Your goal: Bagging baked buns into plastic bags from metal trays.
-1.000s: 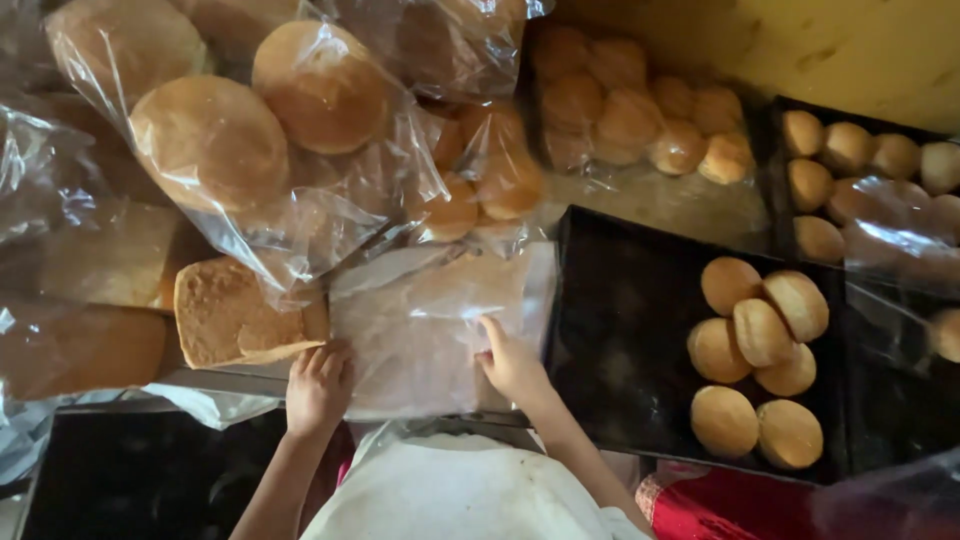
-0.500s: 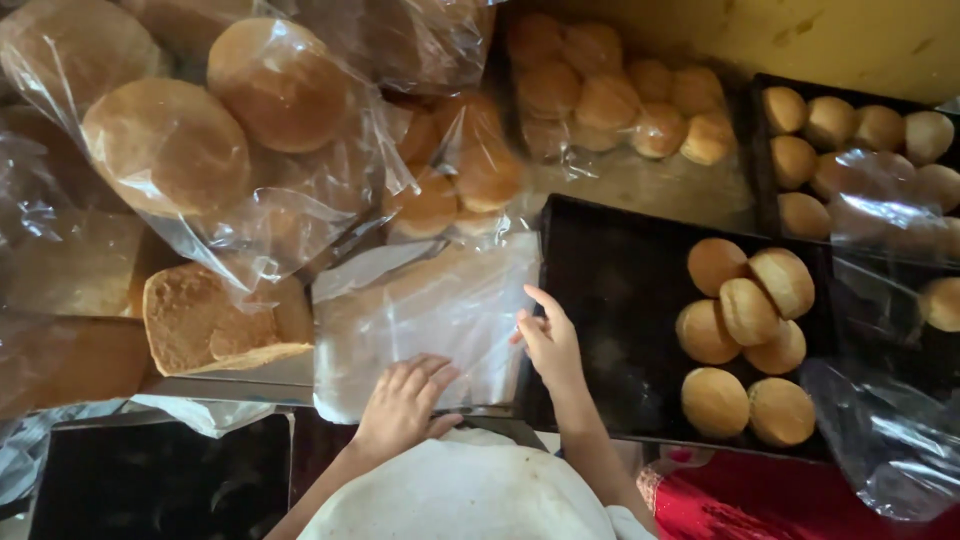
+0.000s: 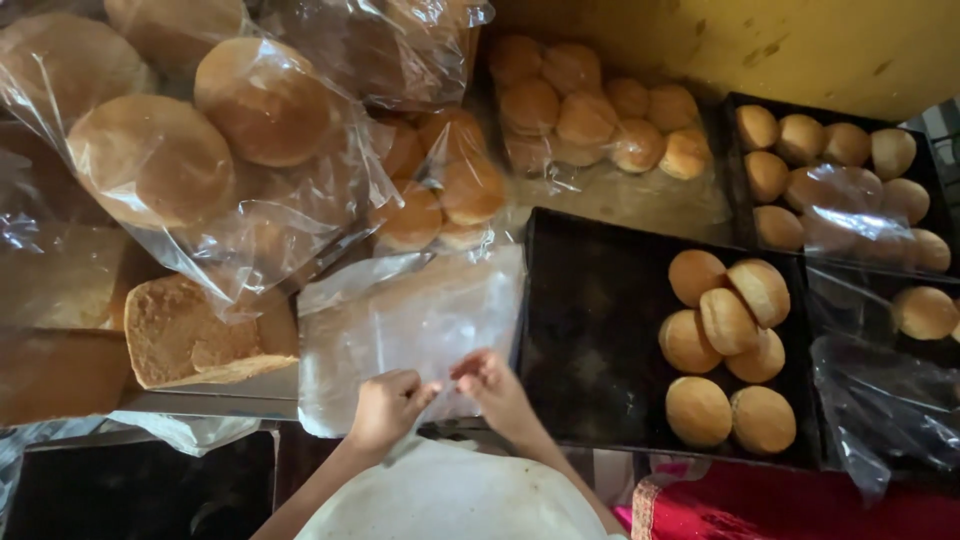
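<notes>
The empty clear bag lies flat on the bench beside the black tray of buns. Both hands have drawn together at its near edge: left hand and right hand now pinch the plastic, seemingly working the mouth open.

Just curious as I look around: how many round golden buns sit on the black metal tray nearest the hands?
6, all at the black metal tray's right side: four clustered, two below them. None seem hidden.
</notes>
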